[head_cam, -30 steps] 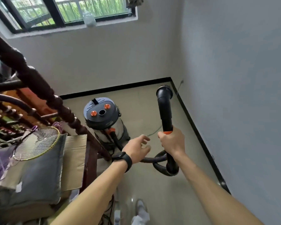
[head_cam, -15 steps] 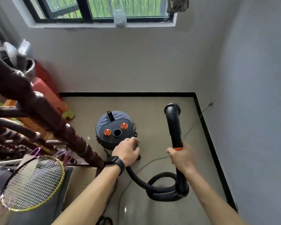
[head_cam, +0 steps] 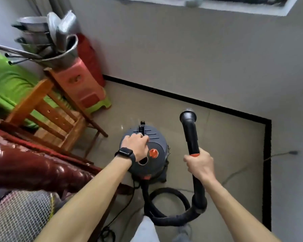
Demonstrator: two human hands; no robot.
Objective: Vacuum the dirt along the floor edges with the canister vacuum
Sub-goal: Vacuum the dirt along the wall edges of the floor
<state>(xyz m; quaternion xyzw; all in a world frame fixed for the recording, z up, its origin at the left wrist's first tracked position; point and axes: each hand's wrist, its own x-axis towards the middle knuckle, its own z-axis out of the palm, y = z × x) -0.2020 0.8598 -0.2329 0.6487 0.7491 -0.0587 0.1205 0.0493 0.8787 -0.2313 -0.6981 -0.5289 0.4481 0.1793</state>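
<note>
Setting up rather than cleaning seems to be the step in hand: the left hand (head_cam: 136, 145) sits on top of the canister vacuum (head_cam: 160, 165), fingers curled down over the carry handle (head_cam: 142, 127) on its lid, apparently grasping it; the orange button (head_cam: 153, 152) lies just beside the palm; the right hand (head_cam: 198, 164) is clenched round the black wand (head_cam: 191, 137) just below its orange collar, the nozzle (head_cam: 188, 116) pointing up and away, off the floor (head_cam: 226, 137); both forearms reach forward and down, the left wrist bent over the lid; the canister stands on the tiles, well apart from the black skirting (head_cam: 267, 180), its hose (head_cam: 171, 221) looped near the person's feet; next, I judge, the machine needs shifting or switching on, then the nozzle lowering to the skirting line.
</note>
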